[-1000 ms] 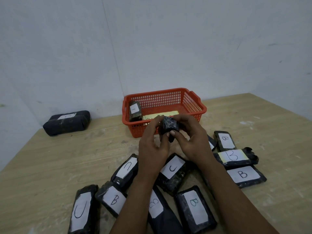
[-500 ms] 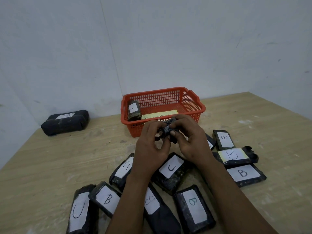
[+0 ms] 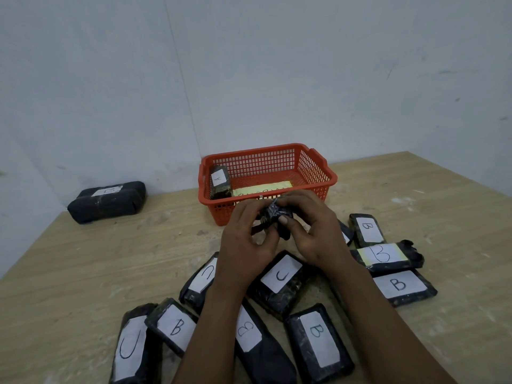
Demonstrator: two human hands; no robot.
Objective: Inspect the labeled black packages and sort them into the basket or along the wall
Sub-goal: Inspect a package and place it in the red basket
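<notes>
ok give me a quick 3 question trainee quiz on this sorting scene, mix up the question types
1. True or false: the orange basket holds a package labeled A.
2. What are both hands, left and right, holding? a) the basket b) a small black package c) nothing
3. Fill in: the package by the wall lies to the ___ of the basket.

Key: 1 true; 2 b; 3 left
</notes>
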